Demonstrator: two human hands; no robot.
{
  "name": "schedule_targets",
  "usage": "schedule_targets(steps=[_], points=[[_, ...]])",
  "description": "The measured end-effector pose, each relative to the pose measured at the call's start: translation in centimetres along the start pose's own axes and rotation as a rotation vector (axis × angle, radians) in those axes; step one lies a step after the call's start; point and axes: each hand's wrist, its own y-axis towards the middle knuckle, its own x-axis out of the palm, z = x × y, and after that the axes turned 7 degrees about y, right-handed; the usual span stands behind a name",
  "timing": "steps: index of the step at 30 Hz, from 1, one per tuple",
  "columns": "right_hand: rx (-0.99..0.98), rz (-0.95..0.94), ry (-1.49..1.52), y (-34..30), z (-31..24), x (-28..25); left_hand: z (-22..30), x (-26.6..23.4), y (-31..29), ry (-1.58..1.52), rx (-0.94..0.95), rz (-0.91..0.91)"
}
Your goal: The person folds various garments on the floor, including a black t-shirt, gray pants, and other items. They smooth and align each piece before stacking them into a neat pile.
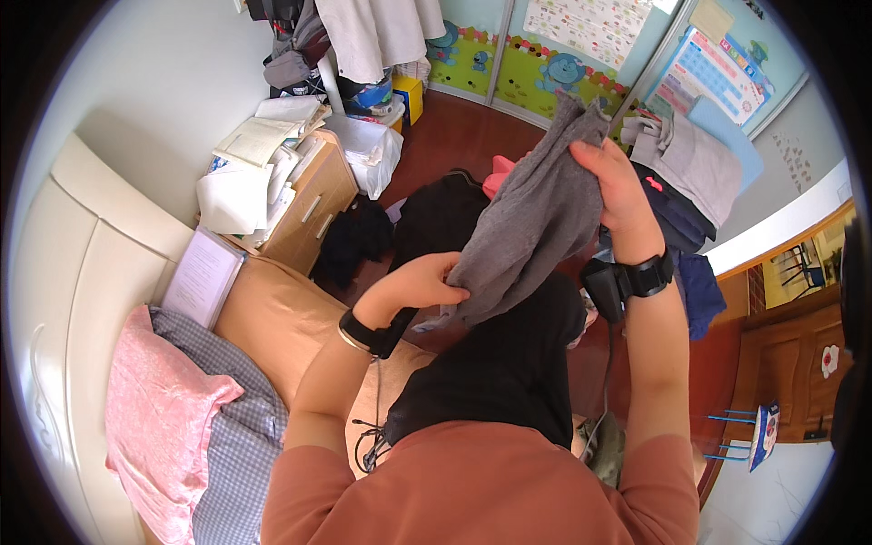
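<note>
A grey piece of clothing [531,222] is stretched out in front of me, its cloth hanging in folds between my hands. My left hand [422,280] pinches its lower left end, thumb against the fabric. Higher up and to the right, my right hand [616,182] grips the other end, where the cloth bunches above the thumb. Which garment it is, I cannot tell. Dark clothes [440,218] lie beyond it on the left, partly covered by the grey cloth. Black devices are strapped to both my wrists.
Left stands a wooden nightstand [313,195] piled with papers, beside a bed with a pink pillow [163,409] and a notebook [204,272]. At the right, folded clothes [690,168] are heaped over a chair. Sliding doors [472,64] close off the back; the floor [463,136] is reddish.
</note>
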Motion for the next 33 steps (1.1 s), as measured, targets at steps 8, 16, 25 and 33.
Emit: schedule_targets(steps=[8, 16, 25, 33], points=[[-0.151, -0.065, -0.015, -0.5, -2.1, -0.6, -5.2, 2.2, 0.9, -0.158, 0.067, 0.238], [-0.092, 0.305, -0.609, -3.7, -3.0, 0.0, -5.6, -5.3, -1.2, -0.294, -0.017, 0.687], [-0.253, 0.202, -0.228, -2.3, -6.4, 3.2, 2.8, 0.6, 2.4, 0.226, 0.435, 0.467], [-0.039, -0.007, -1.331, -5.2, 1.1, -2.3, 3.3, 9.1, 1.6, -0.099, 0.415, -0.077]])
